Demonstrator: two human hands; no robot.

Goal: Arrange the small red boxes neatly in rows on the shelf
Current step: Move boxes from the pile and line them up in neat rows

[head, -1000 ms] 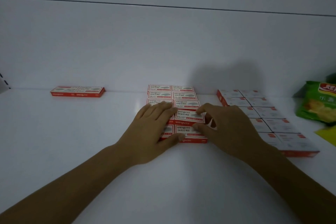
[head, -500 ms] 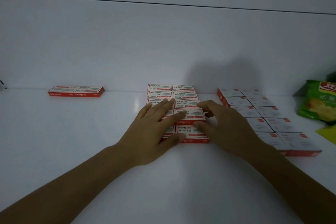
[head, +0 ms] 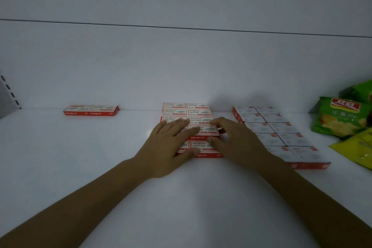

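A block of small red boxes point(head: 198, 111) lies in two columns at the middle of the white shelf point(head: 80, 157). My left hand point(head: 169, 147) rests flat on its left column, fingers spread, holding nothing. My right hand point(head: 239, 143) is at the block's right side. Its thumb and fingers bracket the right end of the second box from the front point(head: 201, 132), which sits slightly raised. Two more red boxes point(head: 91, 110) lie end to end at the back left. My hands hide part of the front rows.
A second block of boxes point(head: 281, 127) with pale tops lies in two columns to the right. A green snack bag point(head: 340, 119) and a yellow bag point(head: 358, 147) sit at the far right. The shelf's back wall stands just behind the boxes.
My right hand's fingers have shifted slightly along the right edge of the middle block. My left hand stays flat on the boxes, its fingers reaching a little further back.
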